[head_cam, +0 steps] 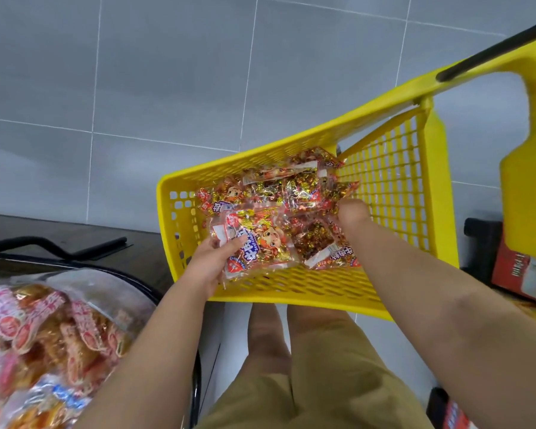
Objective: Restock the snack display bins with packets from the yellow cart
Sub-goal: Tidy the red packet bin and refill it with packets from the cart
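Pick-up step. My left hand (212,261) fingers grasp a sweets packet (256,243) at the yellow cart's (260,154) 7 o'clock. My right hand (351,212) digs into the pile at 3 o'clock, its fingers hidden, so I cannot tell their grasp. Next, I'd lift and swing to the display bin (44,320) at 8 o'clock.

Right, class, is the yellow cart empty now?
No: snack packets lie in the yellow cart, and the left hand grips a packet.
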Tool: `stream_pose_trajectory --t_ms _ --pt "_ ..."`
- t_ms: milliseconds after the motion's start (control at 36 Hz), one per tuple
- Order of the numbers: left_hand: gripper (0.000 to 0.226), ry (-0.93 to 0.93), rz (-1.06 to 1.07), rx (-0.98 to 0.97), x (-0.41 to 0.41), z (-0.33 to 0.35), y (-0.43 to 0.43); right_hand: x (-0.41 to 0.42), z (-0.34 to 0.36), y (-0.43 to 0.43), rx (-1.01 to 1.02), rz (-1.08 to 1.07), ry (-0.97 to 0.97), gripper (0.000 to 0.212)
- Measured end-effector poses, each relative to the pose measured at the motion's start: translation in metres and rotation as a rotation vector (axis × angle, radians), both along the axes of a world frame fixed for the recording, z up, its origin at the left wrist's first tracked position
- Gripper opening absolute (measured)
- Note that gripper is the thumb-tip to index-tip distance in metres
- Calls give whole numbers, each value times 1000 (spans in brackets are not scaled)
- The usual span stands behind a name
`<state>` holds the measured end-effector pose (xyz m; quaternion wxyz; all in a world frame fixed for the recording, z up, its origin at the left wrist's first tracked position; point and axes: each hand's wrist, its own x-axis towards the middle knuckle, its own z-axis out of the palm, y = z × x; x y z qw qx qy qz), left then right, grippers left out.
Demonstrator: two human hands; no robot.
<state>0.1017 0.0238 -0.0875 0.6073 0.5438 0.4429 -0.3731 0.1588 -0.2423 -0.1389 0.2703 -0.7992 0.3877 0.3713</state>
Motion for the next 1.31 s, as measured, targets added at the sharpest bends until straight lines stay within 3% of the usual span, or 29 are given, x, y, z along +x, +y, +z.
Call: stream_pose_trajectory --t_ms 83,167,222,333,417,500,722,833,889,972,1083,1167,1306 --pt "33 3 15 37 1 4 1 -13 13 0 -49 158 49 41" --pt "32 -15 -18 73 3 16 3 -33 19 -5 50 -310 -31 33" --pt "30 -42 -49 84 5 25 4 -45 29 -7 54 -458 -132 37" --pt "24 -85 -60 72 5 47 7 -59 66 -13 57 -471 -267 33" --pt "25 -113 -42 54 5 67 9 -59 98 -12 177 -468 -301 17" --pt "27 -156 -41 10 2 87 11 -57 129 -1 316 -491 -347 23" --pt "34 -271 2 -180 -21 142 33 -58 195 55 608 -370 -412 22" --pt "23 -326 59 -201 -43 167 51 -62 217 81 776 -126 -384 72" --pt "23 -350 121 -200 -57 177 59 -63 224 92 906 -121 -286 77" --pt "51 -379 208 -211 -82 191 67 -65 235 106 997 -54 -227 74" --pt "79 -395 316 -134 -123 205 69 -75 247 125 1137 106 -152 32" --pt "101 -422 424 -62 -158 213 66 -88 255 138 1198 120 -79 38" --pt "53 -460 688 3 -230 220 63 -115 255 161 1225 191 26 55"
